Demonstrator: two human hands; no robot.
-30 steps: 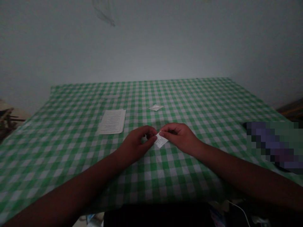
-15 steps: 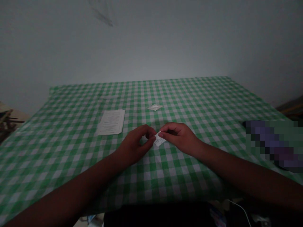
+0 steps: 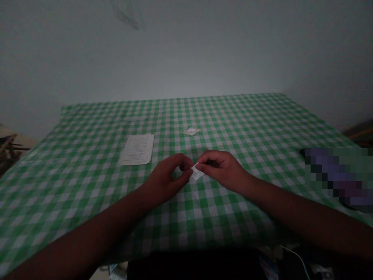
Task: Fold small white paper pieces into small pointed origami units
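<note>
A small white piece of paper (image 3: 198, 172) with faint print is pinched between my two hands, low over the table near its front. My left hand (image 3: 169, 175) grips the paper's left corner between thumb and fingertips. From the other side, my right hand (image 3: 223, 167) pinches its upper edge with thumb and forefinger. The fingertips of both hands nearly meet, and they hide part of the paper. Beyond the hands lies a folded white paper diamond (image 3: 191, 132), flat on the cloth.
A stack of printed sheets (image 3: 137, 149) lies left of my hands. At the right edge is a dark, blurred-out object (image 3: 338, 175). A green and white checked cloth (image 3: 247, 120) covers the table, which reaches a grey wall (image 3: 186, 50).
Both hands keep the same pinch on the paper and have hardly moved. The whole view has shifted very slightly.
</note>
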